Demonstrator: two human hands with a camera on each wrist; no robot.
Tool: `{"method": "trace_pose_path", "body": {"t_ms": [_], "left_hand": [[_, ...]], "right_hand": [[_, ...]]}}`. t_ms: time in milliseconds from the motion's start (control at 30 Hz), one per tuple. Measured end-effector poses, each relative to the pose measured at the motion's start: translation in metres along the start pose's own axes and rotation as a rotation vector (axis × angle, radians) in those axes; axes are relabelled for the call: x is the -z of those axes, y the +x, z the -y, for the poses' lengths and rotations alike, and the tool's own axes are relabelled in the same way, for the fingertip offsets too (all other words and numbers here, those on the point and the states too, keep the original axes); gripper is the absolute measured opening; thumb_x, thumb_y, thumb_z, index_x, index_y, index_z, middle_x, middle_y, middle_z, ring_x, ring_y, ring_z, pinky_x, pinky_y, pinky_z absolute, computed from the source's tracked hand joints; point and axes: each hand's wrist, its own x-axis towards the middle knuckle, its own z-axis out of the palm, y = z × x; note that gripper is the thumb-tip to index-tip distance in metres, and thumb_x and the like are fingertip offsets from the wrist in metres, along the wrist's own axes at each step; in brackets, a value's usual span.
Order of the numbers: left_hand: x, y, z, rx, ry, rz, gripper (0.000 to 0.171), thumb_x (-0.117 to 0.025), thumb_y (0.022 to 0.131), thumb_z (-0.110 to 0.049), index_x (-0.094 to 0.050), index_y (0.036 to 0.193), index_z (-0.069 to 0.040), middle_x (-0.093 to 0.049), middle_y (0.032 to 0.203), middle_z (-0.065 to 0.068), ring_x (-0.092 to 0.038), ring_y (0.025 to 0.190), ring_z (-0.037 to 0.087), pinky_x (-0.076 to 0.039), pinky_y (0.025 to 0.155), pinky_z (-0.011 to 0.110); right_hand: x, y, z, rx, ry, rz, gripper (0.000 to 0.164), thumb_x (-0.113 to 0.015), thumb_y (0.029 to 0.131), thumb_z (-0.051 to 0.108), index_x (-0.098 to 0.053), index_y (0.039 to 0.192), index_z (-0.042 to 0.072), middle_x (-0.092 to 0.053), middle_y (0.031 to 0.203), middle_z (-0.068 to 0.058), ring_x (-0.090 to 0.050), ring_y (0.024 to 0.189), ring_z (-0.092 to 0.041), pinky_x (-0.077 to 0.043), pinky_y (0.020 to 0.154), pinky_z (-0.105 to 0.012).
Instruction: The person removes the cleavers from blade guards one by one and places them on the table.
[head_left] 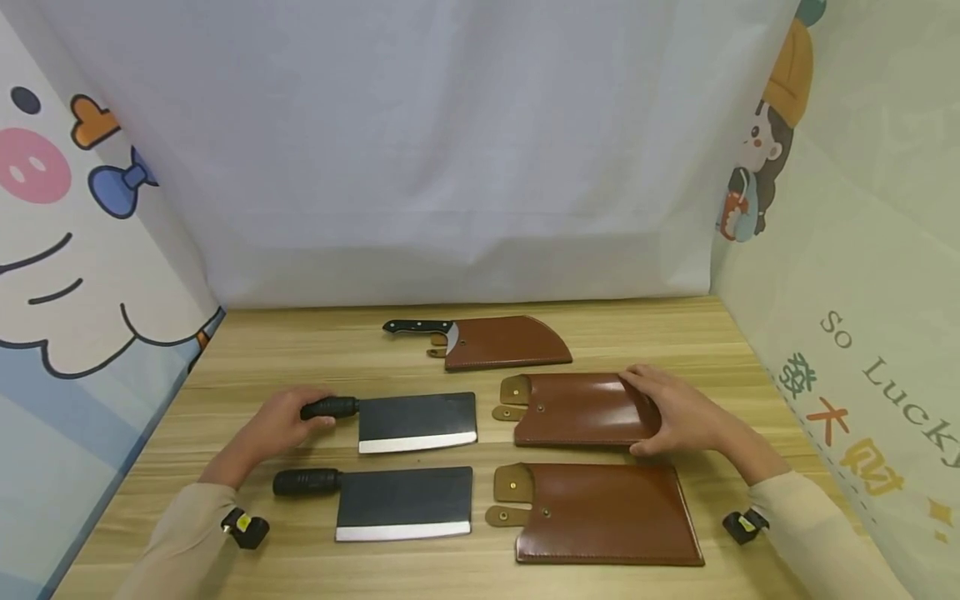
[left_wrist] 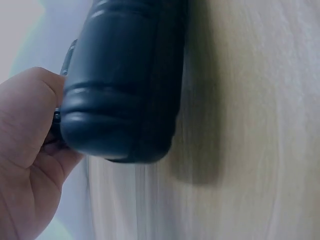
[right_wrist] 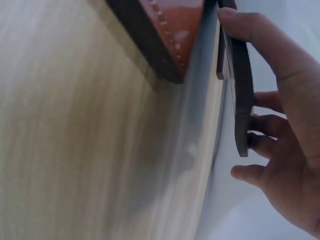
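My left hand (head_left: 288, 421) holds the black handle of the middle cleaver (head_left: 417, 417), whose dark blade points right with its bright edge toward me. In the left wrist view, the near cleaver's handle (left_wrist: 125, 85) partly hides the held one. At the right, my right hand (head_left: 678, 412) grips the right end of the middle brown leather sheath (head_left: 585, 408), thumb at its near edge and fingers at its far edge. The right wrist view shows that sheath's end (right_wrist: 242, 90) between thumb and fingers. The sheath's two snap straps (head_left: 513, 392) point toward the cleaver blade.
Nearer me lie a second cleaver (head_left: 405, 504) and a second brown sheath (head_left: 607, 515), side by side. Behind, a black-handled knife (head_left: 420, 327) sits in its own sheath (head_left: 510, 342). White cloth (head_left: 465, 167) rises at the wooden table's (head_left: 300, 342) back edge; printed panels flank both sides.
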Motion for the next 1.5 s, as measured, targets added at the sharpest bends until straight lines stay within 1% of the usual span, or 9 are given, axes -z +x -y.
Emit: {"method": "trace_pose_path", "body": {"t_ms": [100,367,533,767,933,1033,1167,1333,1500], "left_hand": [[-0.003,0.001,0.004,-0.006,0.011,0.009,0.041,-0.078,0.092,-0.018,-0.069,0.126,0.003,-0.070,0.123,0.023,-0.065,0.115,0.044,-0.050,0.096,0.060],[-0.008,0.001,0.011,-0.004,0.027,0.026,0.040,-0.078,0.092,-0.020,-0.070,0.125,0.002,-0.071,0.121,0.021,-0.068,0.111,0.040,-0.052,0.093,0.059],[-0.008,0.001,0.011,-0.010,0.041,0.042,0.042,-0.077,0.093,-0.021,-0.069,0.126,0.002,-0.068,0.127,0.023,-0.064,0.117,0.044,-0.049,0.097,0.060],[0.005,0.007,0.002,0.014,0.053,0.116,0.052,-0.075,0.095,-0.031,-0.065,0.131,0.005,-0.065,0.131,0.026,-0.060,0.122,0.048,-0.047,0.101,0.061],[0.016,0.024,-0.012,0.040,0.043,0.086,0.055,-0.069,0.099,-0.036,-0.062,0.135,0.005,-0.063,0.134,0.027,-0.058,0.124,0.048,-0.046,0.102,0.062],[0.017,0.036,-0.022,0.039,0.050,0.064,0.052,-0.068,0.100,-0.033,-0.061,0.137,0.003,-0.061,0.137,0.026,-0.057,0.126,0.047,-0.045,0.103,0.062],[0.017,0.055,-0.037,0.039,0.048,0.045,0.057,-0.067,0.100,-0.034,-0.055,0.143,0.001,-0.056,0.144,0.025,-0.053,0.131,0.046,-0.042,0.106,0.063],[0.013,0.080,-0.049,0.045,0.025,-0.007,0.068,-0.066,0.100,-0.040,-0.046,0.152,-0.002,-0.048,0.152,0.024,-0.045,0.138,0.046,-0.037,0.111,0.064],[0.008,0.100,-0.051,0.041,0.018,-0.056,0.077,-0.066,0.099,-0.046,-0.038,0.157,-0.004,-0.043,0.157,0.022,-0.043,0.141,0.045,-0.035,0.112,0.064]], "right_hand": [[-0.004,0.000,-0.002,0.001,0.006,0.004,0.115,-0.093,0.067,0.051,-0.040,0.152,-0.006,-0.039,0.152,-0.037,-0.039,0.139,-0.056,-0.039,0.108,-0.067],[-0.012,-0.002,-0.006,-0.037,0.061,0.043,0.119,-0.092,0.067,0.058,-0.038,0.154,-0.002,-0.037,0.156,-0.032,-0.036,0.143,-0.052,-0.036,0.111,-0.065],[-0.017,-0.003,-0.010,-0.040,0.064,0.073,0.121,-0.088,0.068,0.064,-0.037,0.155,-0.003,-0.037,0.157,-0.030,-0.036,0.144,-0.051,-0.037,0.111,-0.064],[-0.006,0.000,-0.009,-0.053,0.076,0.073,0.115,-0.082,0.074,0.067,-0.038,0.156,-0.001,-0.033,0.160,-0.029,-0.034,0.145,-0.051,-0.037,0.110,-0.065],[0.013,0.015,-0.004,-0.034,0.076,0.044,0.105,-0.079,0.081,0.063,-0.040,0.155,0.000,-0.029,0.162,-0.029,-0.032,0.145,-0.052,-0.037,0.109,-0.067],[0.024,0.026,0.000,-0.005,0.051,0.019,0.098,-0.078,0.084,0.061,-0.043,0.154,0.001,-0.031,0.161,-0.029,-0.035,0.144,-0.053,-0.038,0.108,-0.068],[0.035,0.043,0.006,0.012,0.038,0.004,0.093,-0.077,0.086,0.058,-0.045,0.153,0.002,-0.034,0.160,-0.028,-0.040,0.141,-0.051,-0.039,0.108,-0.067],[0.040,0.064,0.014,0.014,0.041,0.010,0.092,-0.075,0.087,0.058,-0.043,0.155,0.003,-0.035,0.160,-0.027,-0.041,0.141,-0.049,-0.038,0.110,-0.065],[0.034,0.085,0.020,0.012,0.038,-0.007,0.092,-0.075,0.088,0.055,-0.041,0.156,0.004,-0.037,0.160,-0.024,-0.040,0.143,-0.046,-0.037,0.112,-0.062]]}}
